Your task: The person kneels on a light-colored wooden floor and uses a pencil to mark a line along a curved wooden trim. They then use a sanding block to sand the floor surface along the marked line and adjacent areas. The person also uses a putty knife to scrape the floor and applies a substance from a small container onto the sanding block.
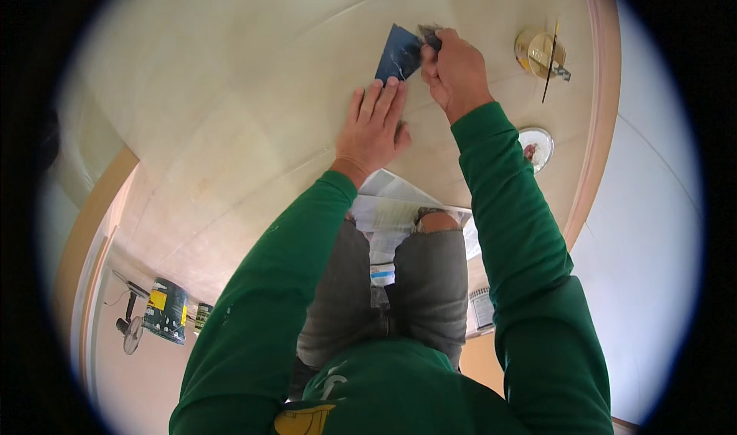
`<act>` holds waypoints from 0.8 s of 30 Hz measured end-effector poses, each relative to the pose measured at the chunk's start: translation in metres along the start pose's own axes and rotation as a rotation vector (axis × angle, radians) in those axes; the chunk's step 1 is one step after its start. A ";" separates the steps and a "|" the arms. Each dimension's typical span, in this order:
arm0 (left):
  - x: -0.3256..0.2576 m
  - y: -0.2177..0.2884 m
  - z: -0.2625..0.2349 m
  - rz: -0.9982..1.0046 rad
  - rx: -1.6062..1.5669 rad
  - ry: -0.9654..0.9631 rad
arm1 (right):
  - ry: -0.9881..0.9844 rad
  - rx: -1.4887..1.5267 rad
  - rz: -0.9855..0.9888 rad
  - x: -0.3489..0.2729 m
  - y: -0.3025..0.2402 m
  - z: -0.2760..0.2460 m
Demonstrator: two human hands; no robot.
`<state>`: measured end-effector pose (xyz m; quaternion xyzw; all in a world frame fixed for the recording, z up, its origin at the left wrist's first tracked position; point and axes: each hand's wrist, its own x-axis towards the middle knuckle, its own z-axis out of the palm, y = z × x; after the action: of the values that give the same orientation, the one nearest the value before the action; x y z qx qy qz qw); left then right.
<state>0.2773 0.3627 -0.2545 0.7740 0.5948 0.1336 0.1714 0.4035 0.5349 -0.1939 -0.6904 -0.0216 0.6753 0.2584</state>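
In the upper middle of the frame, a dark-blue flat scraper point(397, 54) lies between the two hands, over a pale beige surface point(230, 67). The left hand point(371, 128) has its fingers extended, tips at the scraper's lower edge, gripping nothing. The right hand point(458, 70), just right of the scraper, is closed around a dark, smudged piece point(429, 34); whether this joins the scraper, I cannot tell. At upper right stands a round tub point(526, 49).

Green long-sleeved sweatshirt point(388, 377), white flecks on its left sleeve point(249, 304), close-fitting green cuffs point(342, 184), curved white marking point(332, 381) and yellow shape point(305, 420) on the front, grey denim trousers point(430, 281), frayed hole point(439, 222) at right knee.
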 end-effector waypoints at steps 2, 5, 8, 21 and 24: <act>0.002 -0.001 -0.001 -0.001 -0.012 0.001 | -0.016 -0.107 -0.020 -0.004 0.026 -0.015; -0.002 0.000 -0.001 -0.017 -0.006 -0.006 | -0.063 -0.171 0.030 -0.021 0.028 -0.018; -0.001 0.000 -0.001 -0.011 -0.011 -0.028 | -0.110 -0.188 -0.027 -0.006 0.019 -0.014; -0.001 -0.002 -0.001 -0.010 -0.008 0.003 | -0.300 -0.678 -0.225 0.011 0.007 -0.023; -0.001 -0.002 0.000 -0.017 -0.013 0.011 | -0.218 -0.535 -0.080 0.000 0.003 -0.017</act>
<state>0.2755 0.3621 -0.2548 0.7670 0.6015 0.1401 0.1742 0.4190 0.5267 -0.1964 -0.6562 -0.2537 0.7050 0.0900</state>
